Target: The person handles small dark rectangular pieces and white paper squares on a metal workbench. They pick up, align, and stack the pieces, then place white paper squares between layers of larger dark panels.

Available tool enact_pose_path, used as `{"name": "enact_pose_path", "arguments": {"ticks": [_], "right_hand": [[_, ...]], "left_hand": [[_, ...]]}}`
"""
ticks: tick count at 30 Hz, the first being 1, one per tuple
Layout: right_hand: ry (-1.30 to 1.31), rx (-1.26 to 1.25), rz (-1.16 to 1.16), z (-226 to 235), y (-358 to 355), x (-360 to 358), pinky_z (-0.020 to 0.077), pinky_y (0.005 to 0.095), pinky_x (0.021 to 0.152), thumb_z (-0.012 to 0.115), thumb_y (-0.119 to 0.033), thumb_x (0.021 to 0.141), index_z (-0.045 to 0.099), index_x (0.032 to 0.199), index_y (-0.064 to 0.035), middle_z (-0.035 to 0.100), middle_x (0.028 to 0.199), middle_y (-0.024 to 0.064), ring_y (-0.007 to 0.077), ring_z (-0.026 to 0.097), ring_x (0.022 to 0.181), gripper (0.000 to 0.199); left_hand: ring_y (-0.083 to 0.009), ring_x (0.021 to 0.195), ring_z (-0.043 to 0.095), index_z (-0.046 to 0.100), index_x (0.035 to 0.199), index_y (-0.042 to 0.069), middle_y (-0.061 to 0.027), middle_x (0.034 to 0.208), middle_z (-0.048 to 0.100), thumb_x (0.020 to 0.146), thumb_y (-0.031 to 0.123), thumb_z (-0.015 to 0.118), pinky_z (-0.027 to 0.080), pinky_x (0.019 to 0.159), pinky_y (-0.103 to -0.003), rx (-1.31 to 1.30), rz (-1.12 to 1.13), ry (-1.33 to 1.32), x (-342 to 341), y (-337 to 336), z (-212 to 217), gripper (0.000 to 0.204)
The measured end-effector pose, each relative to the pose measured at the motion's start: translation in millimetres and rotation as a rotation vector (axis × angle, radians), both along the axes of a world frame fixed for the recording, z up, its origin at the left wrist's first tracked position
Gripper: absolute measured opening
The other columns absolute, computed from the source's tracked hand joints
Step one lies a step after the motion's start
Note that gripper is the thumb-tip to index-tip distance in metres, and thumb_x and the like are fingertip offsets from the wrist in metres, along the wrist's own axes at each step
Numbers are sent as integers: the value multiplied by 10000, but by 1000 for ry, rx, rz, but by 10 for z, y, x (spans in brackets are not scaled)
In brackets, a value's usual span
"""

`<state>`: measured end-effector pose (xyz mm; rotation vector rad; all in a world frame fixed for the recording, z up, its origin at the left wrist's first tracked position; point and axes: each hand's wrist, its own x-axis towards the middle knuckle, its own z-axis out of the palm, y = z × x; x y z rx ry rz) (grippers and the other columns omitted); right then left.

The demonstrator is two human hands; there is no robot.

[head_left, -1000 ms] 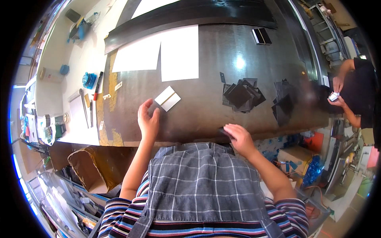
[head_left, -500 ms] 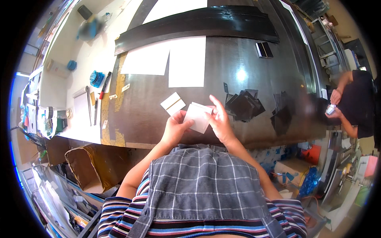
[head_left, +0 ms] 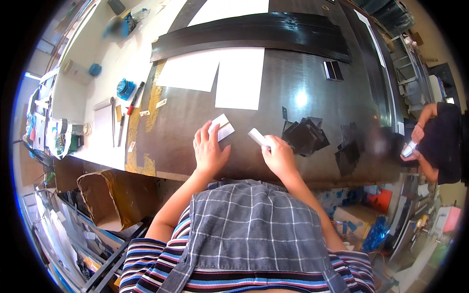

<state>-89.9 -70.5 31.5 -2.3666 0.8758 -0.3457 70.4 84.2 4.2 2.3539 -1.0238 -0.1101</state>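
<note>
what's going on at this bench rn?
Someone in a checked apron is handling small pieces at a dark worktop. Their right hand grips a thin white piece, raised on edge. Their left hand is open, its fingers over the edge of a pale square; whether it grips it is unclear. Dark squares lie piled to the right. Further right, a co-worker holds a small whitish object.

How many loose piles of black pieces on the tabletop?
2: one pile just beyond and right of the right hand, the other pile farther right. No third shows.
</note>
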Motion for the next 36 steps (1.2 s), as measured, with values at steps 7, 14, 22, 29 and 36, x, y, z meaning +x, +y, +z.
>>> {"name": "enact_pose_path", "arguments": {"ticks": [7,14,22,29,36], "right_hand": [[-113,902,-230,-248,-146,-10,529,292,634,586,-134,909,635,1055,-32,696,912,93,171,677,787,184],[-370,1411,-287,-201,-79,11,537,268,679,562,-85,924,589,1155,-41,680,1000,66,149,665,848,236],[-257,1084,9,-173,2,115,502,271,742,585,-100,907,508,1270,-24,618,1076,52,114,590,949,380],[-358,1398,-306,-261,297,39,548,303,748,601,-254,975,588,1193,-74,653,1016,36,133,633,880,283],[-206,959,-202,-428,-43,140,552,274,579,553,-165,976,603,1104,-23,652,919,53,126,641,773,198]], "left_hand": [[-353,1317,412,487,1373,125,-103,1378,508,680,-20,580,326,1087,-513,77,-504,9,527,-161,-51,713],[-290,1120,575,524,1340,80,-110,1222,618,750,-10,621,463,952,-425,-155,-113,163,399,-112,64,604],[-98,774,594,508,1313,20,-35,977,646,834,49,695,502,679,-245,-299,-125,1305,56,-69,-22,515],[-151,810,648,436,1142,63,-86,966,626,858,49,677,506,583,-228,-497,295,1515,-310,-125,27,374],[-335,1052,565,542,1154,60,-146,1155,571,668,195,763,466,864,-477,-73,26,281,-185,-137,-23,551]]}}
